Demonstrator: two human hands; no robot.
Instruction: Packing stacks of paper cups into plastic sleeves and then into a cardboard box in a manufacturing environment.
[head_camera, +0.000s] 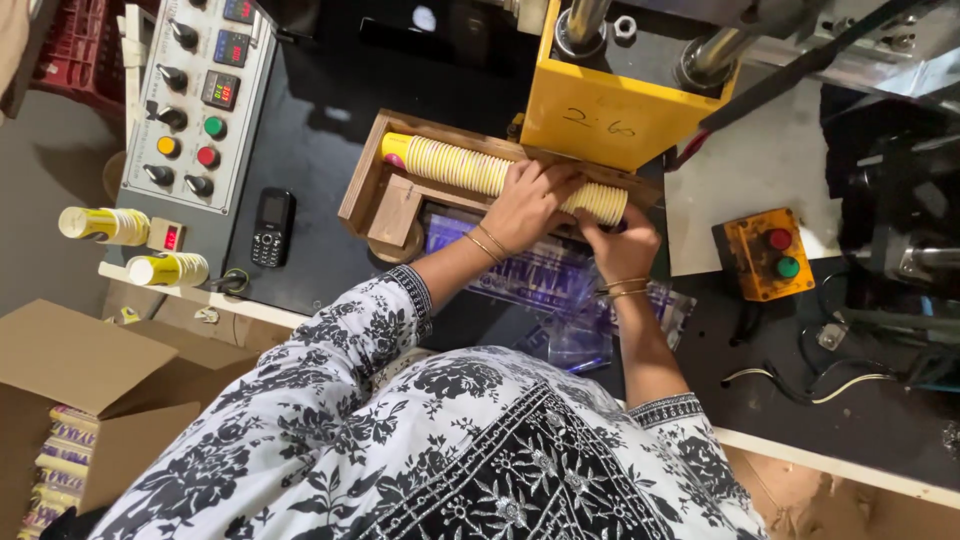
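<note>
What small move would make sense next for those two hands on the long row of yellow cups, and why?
Probably lift the row out level, pressing inward from both ends. The left hand lies over the middle of the stack of yellow cups, the right hand cups its near end, and the stack lies sideways in the wooden tray, with clear plastic bags spread just below.

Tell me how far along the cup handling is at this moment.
Done: a long row of nested yellow paper cups lies in the wooden tray, and packed sleeves fill the open cardboard box. In hand: the left hand presses on the row's middle while the right hand grips its end. Left: the clear printed plastic bags below lie unfilled, and two short yellow cup stacks wait by the grey control panel.
</note>
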